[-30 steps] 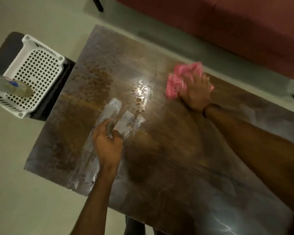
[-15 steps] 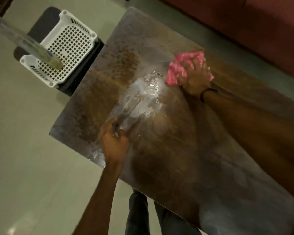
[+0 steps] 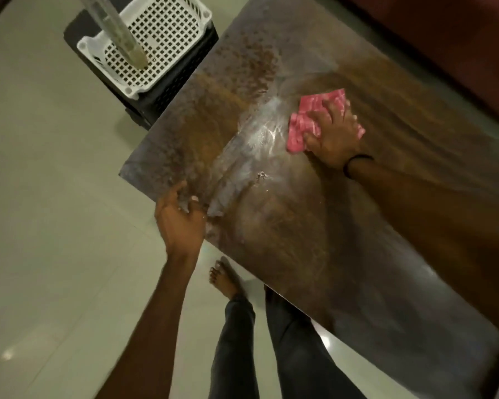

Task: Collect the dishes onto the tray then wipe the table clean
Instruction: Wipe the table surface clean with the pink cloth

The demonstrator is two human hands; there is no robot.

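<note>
My right hand (image 3: 334, 136) presses flat on a crumpled pink cloth (image 3: 308, 122) in the far middle of the glossy brown table (image 3: 300, 240). A wet, shiny streak (image 3: 254, 151) runs from the cloth toward the near-left edge. My left hand (image 3: 180, 220) rests on that near-left edge, fingers spread on the top, holding nothing. The white perforated tray (image 3: 205, 15) sits off the table's far-left corner; no dishes show in the part I can see.
The tray rests on a black stool (image 3: 170, 90). A blurred translucent rod (image 3: 118, 33) crosses in front of the tray. A dark red sofa (image 3: 444, 38) runs along the far side. My legs (image 3: 234, 341) and bare foot (image 3: 225, 279) stand on the pale tiled floor by the table's near edge.
My right hand has dragged the pink cloth nearer across the table, spreading the wet streak. My left hand has slid back from the tabletop to its near-left edge. The view has swung left.
</note>
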